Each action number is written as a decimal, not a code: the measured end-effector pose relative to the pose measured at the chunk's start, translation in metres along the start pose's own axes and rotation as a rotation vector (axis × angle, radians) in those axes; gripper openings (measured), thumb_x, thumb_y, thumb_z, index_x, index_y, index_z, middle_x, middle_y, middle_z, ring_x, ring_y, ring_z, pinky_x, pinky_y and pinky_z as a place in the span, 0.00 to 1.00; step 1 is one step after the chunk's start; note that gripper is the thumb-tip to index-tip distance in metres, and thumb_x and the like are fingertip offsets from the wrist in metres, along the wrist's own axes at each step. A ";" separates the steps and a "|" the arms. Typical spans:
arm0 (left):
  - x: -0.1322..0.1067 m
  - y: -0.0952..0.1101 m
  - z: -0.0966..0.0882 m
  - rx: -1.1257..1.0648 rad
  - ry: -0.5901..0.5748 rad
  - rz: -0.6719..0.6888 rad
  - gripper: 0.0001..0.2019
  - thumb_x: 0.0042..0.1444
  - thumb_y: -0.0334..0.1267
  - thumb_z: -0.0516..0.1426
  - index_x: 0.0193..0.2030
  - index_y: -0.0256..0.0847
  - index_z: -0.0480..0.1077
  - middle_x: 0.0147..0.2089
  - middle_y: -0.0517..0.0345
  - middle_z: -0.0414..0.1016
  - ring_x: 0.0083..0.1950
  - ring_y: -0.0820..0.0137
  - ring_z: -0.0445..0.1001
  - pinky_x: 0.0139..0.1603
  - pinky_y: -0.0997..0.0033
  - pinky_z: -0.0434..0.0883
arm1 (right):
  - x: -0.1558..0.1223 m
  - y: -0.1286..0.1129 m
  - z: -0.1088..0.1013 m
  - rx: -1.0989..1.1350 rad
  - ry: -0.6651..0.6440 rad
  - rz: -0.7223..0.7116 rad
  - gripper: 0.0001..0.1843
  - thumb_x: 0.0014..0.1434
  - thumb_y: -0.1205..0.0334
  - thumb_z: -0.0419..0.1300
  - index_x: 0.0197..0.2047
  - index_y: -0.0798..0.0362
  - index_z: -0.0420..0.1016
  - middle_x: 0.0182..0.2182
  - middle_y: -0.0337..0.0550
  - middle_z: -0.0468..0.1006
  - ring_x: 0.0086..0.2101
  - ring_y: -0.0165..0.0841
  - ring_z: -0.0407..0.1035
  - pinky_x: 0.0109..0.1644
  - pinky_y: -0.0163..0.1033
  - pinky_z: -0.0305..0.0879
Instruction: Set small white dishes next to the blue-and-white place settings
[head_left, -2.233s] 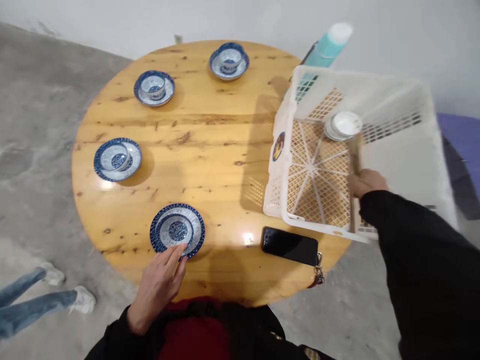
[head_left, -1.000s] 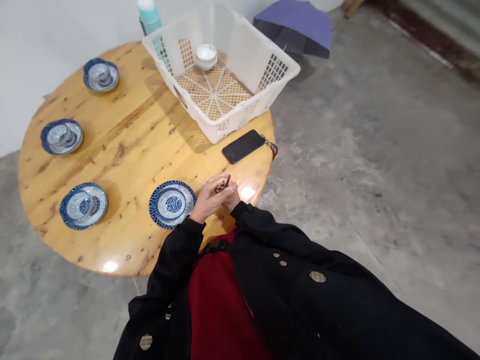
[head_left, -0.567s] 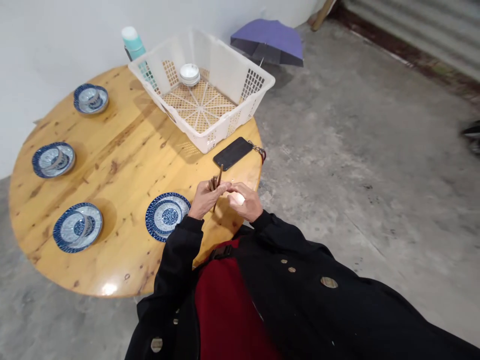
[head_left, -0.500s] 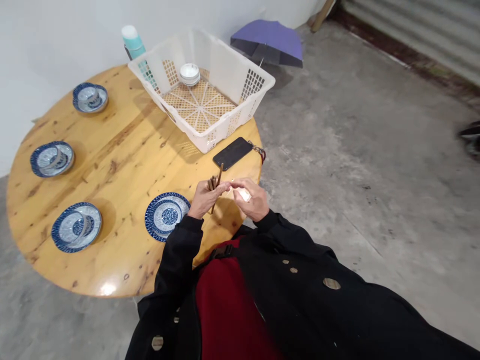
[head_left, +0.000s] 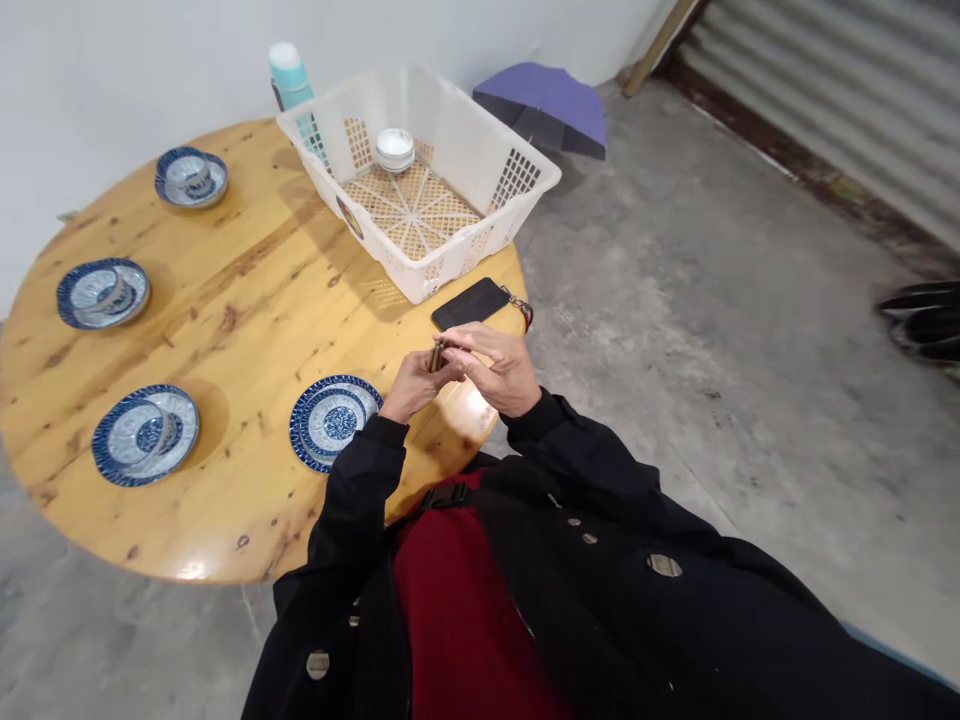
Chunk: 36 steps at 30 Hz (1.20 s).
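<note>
A small bundle of brown wooden chopsticks (head_left: pixel 436 356) stands on end in my left hand (head_left: pixel 417 384), whose fingers are wrapped round it. My right hand (head_left: pixel 496 366) closes over the upper ends, thumb and fingers pinched there, so most of the sticks are hidden. Both hands are above the near right edge of the round table. Just left of my left wrist is a blue-and-white plate with a bowl (head_left: pixel 337 422) on it. Beyond my right hand lies a black phone (head_left: pixel 471 303) with a cord strap.
A white plastic basket (head_left: pixel 450 262) with small white dishes (head_left: pixel 395 149) inside stands on the wooden table (head_left: pixel 247 400). Three more plate-and-bowl sets line its left side, one at the near left (head_left: pixel 145 436). A turquoise flask (head_left: pixel 289 72) is behind; a purple umbrella (head_left: pixel 547 95) lies on the floor.
My right hand has moved left and up onto the chopsticks, which stuck out loosely at different angles before and now sit closer together. The view has shifted slightly.
</note>
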<state>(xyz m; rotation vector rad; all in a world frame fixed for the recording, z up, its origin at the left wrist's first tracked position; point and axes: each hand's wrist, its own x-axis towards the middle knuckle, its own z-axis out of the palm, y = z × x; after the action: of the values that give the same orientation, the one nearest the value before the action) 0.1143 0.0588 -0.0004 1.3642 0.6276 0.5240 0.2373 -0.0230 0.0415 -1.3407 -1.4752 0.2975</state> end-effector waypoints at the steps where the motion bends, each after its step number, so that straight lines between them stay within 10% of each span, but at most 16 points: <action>1: 0.001 0.001 0.000 0.000 -0.020 0.008 0.24 0.44 0.57 0.70 0.26 0.36 0.71 0.23 0.61 0.70 0.27 0.73 0.70 0.31 0.72 0.71 | 0.000 0.001 -0.002 -0.020 -0.002 -0.001 0.15 0.69 0.52 0.57 0.47 0.47 0.84 0.42 0.46 0.84 0.45 0.40 0.78 0.52 0.49 0.76; 10: 0.005 -0.004 0.000 -0.011 -0.014 0.084 0.23 0.43 0.56 0.69 0.26 0.36 0.71 0.27 0.57 0.73 0.32 0.69 0.73 0.36 0.70 0.71 | 0.001 -0.004 0.000 -0.024 -0.115 0.007 0.17 0.68 0.52 0.59 0.54 0.52 0.79 0.44 0.49 0.82 0.44 0.38 0.77 0.51 0.44 0.74; 22: -0.010 -0.027 -0.003 0.067 0.222 0.004 0.22 0.45 0.54 0.67 0.23 0.39 0.65 0.19 0.67 0.60 0.22 0.79 0.59 0.23 0.78 0.57 | -0.003 -0.008 0.021 0.090 -0.152 0.094 0.14 0.68 0.58 0.55 0.33 0.52 0.77 0.30 0.43 0.77 0.33 0.34 0.73 0.41 0.39 0.70; 36: -0.010 -0.032 -0.007 0.160 0.149 0.053 0.22 0.53 0.57 0.62 0.25 0.37 0.74 0.26 0.55 0.76 0.30 0.70 0.74 0.35 0.74 0.70 | -0.008 -0.013 0.015 -0.050 0.088 0.041 0.07 0.64 0.58 0.63 0.41 0.50 0.80 0.37 0.45 0.80 0.34 0.34 0.74 0.38 0.41 0.74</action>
<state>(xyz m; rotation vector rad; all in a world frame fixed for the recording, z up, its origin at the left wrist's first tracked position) 0.1018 0.0524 -0.0317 1.5045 0.7696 0.6331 0.2165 -0.0275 0.0414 -1.4079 -1.3914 0.2258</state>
